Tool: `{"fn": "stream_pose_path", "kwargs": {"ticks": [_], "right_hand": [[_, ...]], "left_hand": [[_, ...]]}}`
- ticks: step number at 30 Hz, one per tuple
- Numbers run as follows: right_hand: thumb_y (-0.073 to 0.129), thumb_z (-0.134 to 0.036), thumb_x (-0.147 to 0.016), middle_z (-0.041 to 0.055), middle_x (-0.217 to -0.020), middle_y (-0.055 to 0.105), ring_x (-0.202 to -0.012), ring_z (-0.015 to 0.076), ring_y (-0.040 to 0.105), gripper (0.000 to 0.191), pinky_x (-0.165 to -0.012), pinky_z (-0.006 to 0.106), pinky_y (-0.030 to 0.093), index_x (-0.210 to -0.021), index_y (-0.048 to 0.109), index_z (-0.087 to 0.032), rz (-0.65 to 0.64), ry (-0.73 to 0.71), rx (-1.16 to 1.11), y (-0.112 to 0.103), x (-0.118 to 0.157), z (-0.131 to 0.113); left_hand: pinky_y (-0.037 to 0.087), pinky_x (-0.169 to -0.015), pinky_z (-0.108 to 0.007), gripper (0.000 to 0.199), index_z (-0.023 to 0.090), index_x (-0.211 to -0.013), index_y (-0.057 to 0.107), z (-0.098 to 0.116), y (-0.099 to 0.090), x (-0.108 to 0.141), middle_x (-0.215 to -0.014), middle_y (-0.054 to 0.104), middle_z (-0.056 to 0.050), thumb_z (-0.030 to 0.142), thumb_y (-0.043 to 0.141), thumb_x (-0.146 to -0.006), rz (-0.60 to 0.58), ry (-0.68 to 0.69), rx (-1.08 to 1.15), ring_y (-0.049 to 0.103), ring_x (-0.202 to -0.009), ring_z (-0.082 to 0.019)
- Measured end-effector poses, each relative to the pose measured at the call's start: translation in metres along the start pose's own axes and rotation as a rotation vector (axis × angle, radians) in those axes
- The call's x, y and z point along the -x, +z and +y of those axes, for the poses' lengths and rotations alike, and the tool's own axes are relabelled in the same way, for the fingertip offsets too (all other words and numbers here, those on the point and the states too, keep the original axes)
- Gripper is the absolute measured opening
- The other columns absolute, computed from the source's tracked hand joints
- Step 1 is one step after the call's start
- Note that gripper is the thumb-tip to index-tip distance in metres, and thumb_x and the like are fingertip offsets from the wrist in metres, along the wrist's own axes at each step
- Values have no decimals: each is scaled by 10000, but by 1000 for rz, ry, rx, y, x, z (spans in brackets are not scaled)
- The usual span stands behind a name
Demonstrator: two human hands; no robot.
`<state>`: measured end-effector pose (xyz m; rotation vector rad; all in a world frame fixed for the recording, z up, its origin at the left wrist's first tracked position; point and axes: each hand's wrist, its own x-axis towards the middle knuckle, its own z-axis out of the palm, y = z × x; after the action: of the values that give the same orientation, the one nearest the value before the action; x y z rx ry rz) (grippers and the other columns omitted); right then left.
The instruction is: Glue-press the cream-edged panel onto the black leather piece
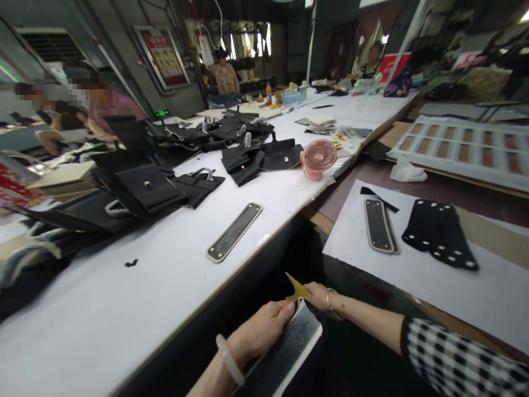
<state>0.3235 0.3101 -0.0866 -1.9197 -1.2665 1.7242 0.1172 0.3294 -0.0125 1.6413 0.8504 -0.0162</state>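
Low at the centre, my left hand [264, 330] grips the edge of a dark panel with pale edges [294, 347], thumb on its top. Just right of it, my right hand [317, 296] is closed on a yellow piece [296, 288] that touches the panel's upper end. On the white table [173, 298] lies a dark oblong plate with beige edging and metal studs [234, 231]. A similar plate [378, 225] rests on the right-hand table, beside black pieces with light spots [438, 231].
Black bags [144, 190] cover the left and far part of the table. A pink fan [319, 159] stands near its right edge. A white slatted rack [463, 146] is at the right. Several people are in the background. A dark gap separates the tables.
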Motion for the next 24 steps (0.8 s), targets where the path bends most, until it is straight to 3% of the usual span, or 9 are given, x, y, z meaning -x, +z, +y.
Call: {"fn": "stream_pose_path", "kwargs": {"ticks": [2,5,7,8,10,12,14,18,24], "right_hand": [[595,-455,-940,-21,-642,581,-472,91,540,355,-443,197,417,-778,579,-140,18,-13,146,-31,8,2],[339,-579,-995,-13,-570,561,-397,118,525,500,-380,208,374,-859,567,-155,-3,-71,315,-70,25,-7],[268,-599,-993,-7,-550,554,-387,126,508,557,-383,219,364,-849,584,-163,-31,-155,455,-81,33,-21],[301,-597,-984,2,-551,558,-410,129,515,553,-412,225,368,-799,597,-167,-41,-213,539,-82,35,-28],[396,-565,-964,32,-577,590,-506,149,567,532,-511,247,388,-679,605,-168,-49,-346,721,-76,35,-44],[422,-525,-966,76,-627,641,-622,197,623,527,-602,283,394,-648,635,-163,-50,-463,893,-67,31,-59],[381,-498,-987,122,-684,683,-683,249,655,540,-636,318,390,-707,686,-150,-59,-548,1042,-60,26,-71],[307,-488,-1017,171,-736,712,-700,306,684,600,-623,346,383,-785,722,-123,-99,-672,1259,-56,19,-87],[277,-503,-1035,138,-730,727,-673,271,696,614,-591,320,377,-810,724,-146,-119,-764,1400,-54,16,-96]], "left_hand": [[442,-827,-314,494,178,-818,627,1,-1,0,-846,619,-18,541,328,-969,15,-4,0,548,-817,-185],[432,-828,-317,505,182,-785,638,2,-3,0,-813,590,-13,565,356,-953,26,-23,12,523,-792,-181],[422,-872,-321,466,186,-969,678,1,-3,-1,-885,612,-24,551,389,-947,39,-40,35,547,-857,-191],[420,-882,-324,467,189,-1131,648,-1,-3,-1,-930,615,-31,541,405,-945,51,-55,46,556,-889,-196],[428,-831,-320,594,194,-1438,412,-6,-1,-3,-936,601,-22,514,440,-938,77,-90,84,555,-863,-184],[413,-716,-290,755,205,-1551,129,-12,1,-4,-835,568,23,480,468,-935,96,-114,152,513,-744,-150],[373,-641,-261,848,248,-1554,-43,-17,4,-4,-755,542,65,438,501,-931,118,-115,226,461,-664,-123],[316,-557,-241,852,302,-1550,-47,-19,6,-4,-664,510,94,382,528,-926,154,-107,274,398,-584,-105],[281,-508,-229,859,275,-1552,-25,-19,8,-4,-608,465,103,364,545,-915,174,-113,295,362,-544,-102]]}}
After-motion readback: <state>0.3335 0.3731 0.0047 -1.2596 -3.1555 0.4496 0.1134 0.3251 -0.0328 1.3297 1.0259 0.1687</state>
